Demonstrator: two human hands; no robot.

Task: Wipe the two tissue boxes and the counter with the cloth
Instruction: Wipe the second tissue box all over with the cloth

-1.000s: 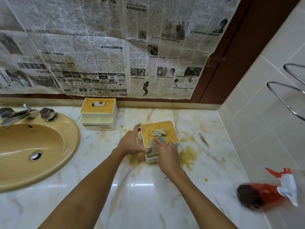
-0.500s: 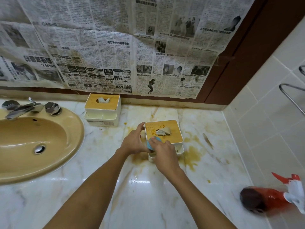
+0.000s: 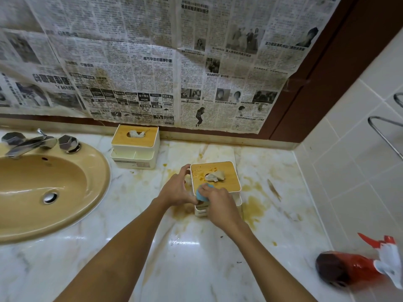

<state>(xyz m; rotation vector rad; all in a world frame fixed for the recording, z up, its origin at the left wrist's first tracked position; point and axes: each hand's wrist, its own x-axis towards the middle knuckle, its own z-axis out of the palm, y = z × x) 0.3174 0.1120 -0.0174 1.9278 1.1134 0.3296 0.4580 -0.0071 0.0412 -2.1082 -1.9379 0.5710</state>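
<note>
I note the far tissue box (image 3: pixel 135 147) at left, against the wall. Left hand (image 3: pixel 176 190) grips the near tissue box (image 3: pixel 218 171) by its left side, mid-counter (image 3: pixel 192 269). Right hand (image 3: pixel 220 207) clutches the blue cloth (image 3: pixel 201 193), pressed on the stained lid's near-left corner.

Both forearms are bare from the lower edge of the view up to the wrists. The left hand (image 3: pixel 176 190) and the right hand (image 3: pixel 220 205) are bare as well, fingers uncovered.
</note>
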